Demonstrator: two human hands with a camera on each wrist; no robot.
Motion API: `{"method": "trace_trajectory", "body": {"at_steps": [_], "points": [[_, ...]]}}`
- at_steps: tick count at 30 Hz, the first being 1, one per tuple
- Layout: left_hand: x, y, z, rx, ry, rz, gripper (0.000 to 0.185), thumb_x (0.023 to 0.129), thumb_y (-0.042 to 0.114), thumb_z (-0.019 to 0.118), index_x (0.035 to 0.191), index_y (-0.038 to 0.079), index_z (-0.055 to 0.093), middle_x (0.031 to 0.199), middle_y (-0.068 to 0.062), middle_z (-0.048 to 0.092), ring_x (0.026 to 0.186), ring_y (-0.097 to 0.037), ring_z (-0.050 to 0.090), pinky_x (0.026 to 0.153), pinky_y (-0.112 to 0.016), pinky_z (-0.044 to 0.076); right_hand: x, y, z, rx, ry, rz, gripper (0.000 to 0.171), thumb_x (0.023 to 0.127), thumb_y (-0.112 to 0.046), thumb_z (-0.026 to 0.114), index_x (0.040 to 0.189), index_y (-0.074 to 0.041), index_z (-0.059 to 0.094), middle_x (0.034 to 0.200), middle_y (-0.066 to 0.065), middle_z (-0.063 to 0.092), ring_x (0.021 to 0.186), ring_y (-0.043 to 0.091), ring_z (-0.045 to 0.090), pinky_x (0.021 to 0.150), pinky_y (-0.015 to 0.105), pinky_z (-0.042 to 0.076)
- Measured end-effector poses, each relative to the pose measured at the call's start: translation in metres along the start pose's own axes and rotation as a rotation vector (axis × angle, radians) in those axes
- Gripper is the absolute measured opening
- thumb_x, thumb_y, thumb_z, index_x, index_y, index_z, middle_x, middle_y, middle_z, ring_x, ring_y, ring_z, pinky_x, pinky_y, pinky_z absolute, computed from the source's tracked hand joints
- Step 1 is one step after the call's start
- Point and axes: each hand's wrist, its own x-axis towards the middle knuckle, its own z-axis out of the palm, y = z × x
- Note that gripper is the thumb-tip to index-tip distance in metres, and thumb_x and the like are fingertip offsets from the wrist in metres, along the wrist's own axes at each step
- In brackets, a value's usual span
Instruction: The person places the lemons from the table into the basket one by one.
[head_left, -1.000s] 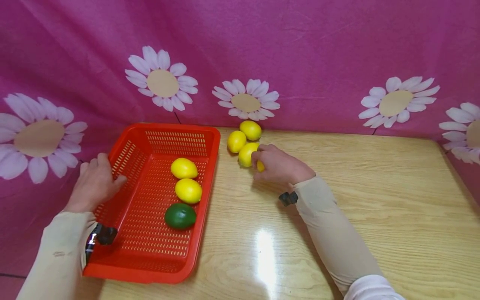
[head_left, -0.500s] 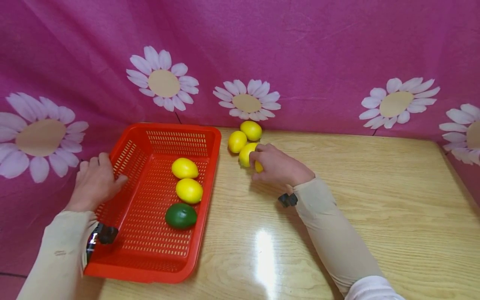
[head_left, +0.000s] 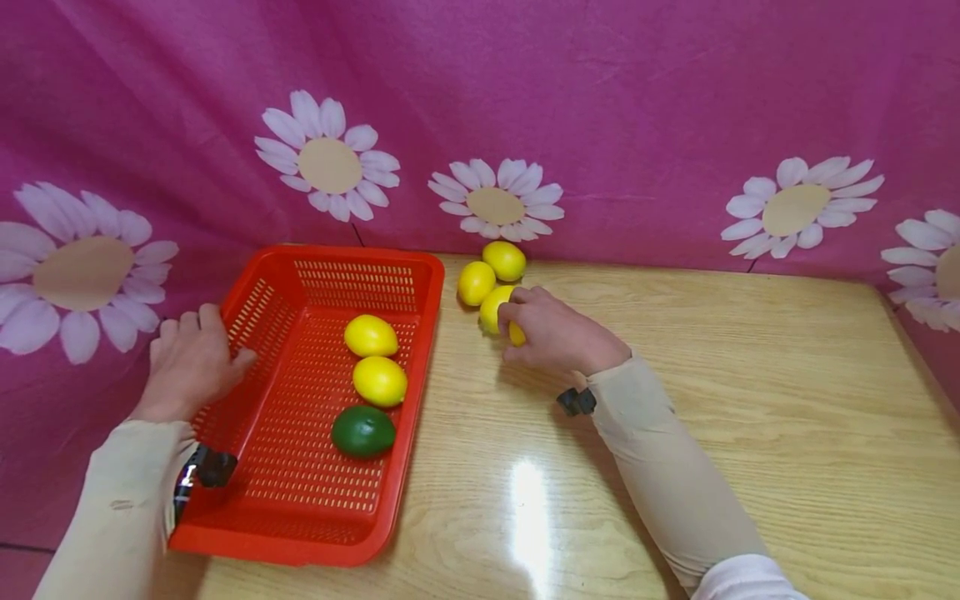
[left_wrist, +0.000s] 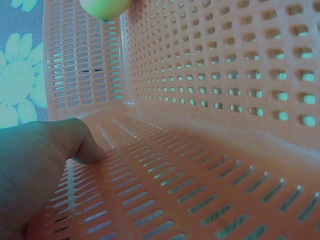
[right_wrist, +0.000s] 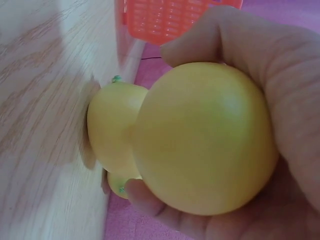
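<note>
My left hand [head_left: 187,367] grips the left rim of a red plastic basket [head_left: 431,333], the thumb inside the wall and the fingers over the outside. In the left wrist view that thumb [left_wrist: 75,140] presses against the slotted wall. My right hand [head_left: 558,333] holds a yellow lemon [right_wrist: 205,140], thumb on one side and fingers curled round the other; the hand mostly covers it in the head view. Right beside it lies another lemon [head_left: 493,310], with two more lemons, one [head_left: 476,283] to the left and one [head_left: 504,261] behind, on the table.
Inside the basket, two lemons, one [head_left: 371,336] behind the other [head_left: 380,382], and a dark green avocado-shaped fruit [head_left: 363,432] lie along the right side. A pink cloth [head_left: 615,125] with white flowers hangs behind the wooden table [head_left: 750,375].
Since a second ago the right hand has edged slightly left, close against the nearest lemon on the table. The left hand keeps its grip on the basket; the fruits lie as before.
</note>
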Motion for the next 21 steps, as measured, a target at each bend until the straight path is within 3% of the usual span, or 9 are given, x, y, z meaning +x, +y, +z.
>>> {"method": "trace_trajectory", "body": {"at_steps": [21], "points": [[0.0014,0.0004,0.0051,0.041,0.06,0.022,0.051,0.09,0.023,0.066,0.111,-0.014,0.038,0.098,-0.036,0.044,0.09,-0.05,0.039,0.075,-0.058,0.036,-0.0006,-0.0084,0.0033,-0.031,0.053,-0.077,0.026,0.088,-0.02,0.076,0.11,-0.008,0.072,0.11,0.005,0.062,0.105,0.029,0.052,0.097,0.04,0.047]]}}
